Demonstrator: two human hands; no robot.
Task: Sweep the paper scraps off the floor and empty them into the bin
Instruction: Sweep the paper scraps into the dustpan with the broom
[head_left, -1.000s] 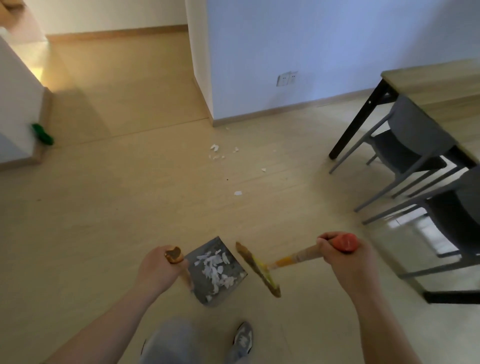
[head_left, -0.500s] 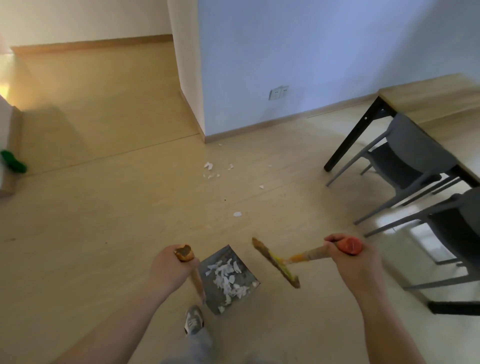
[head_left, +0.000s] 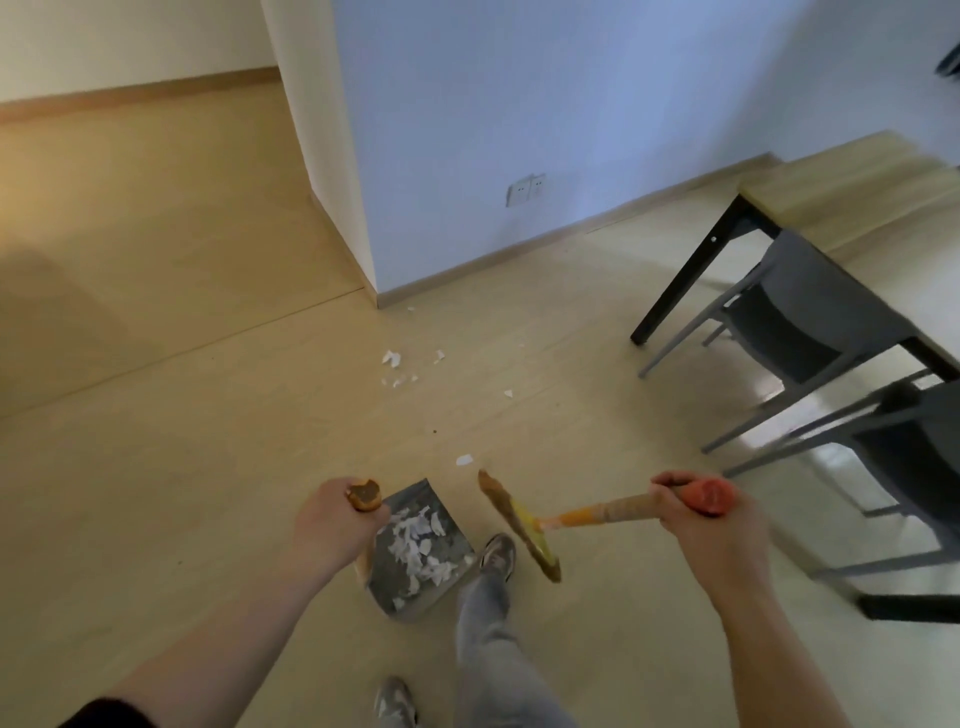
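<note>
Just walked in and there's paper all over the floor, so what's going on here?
A person is partway through sweeping. The left hand grips the handle of a grey dustpan that already holds a heap of white paper scraps. The right hand grips a short broom, its head beside the pan. More loose scraps lie ahead on the floor near the wall corner. No bin is in view.

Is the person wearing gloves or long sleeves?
No gloves: the left grip and right grip are bare, no rings or watch showing. The left forearm and right forearm are bare. A dark sleeve edge shows only high on the left arm.
</note>
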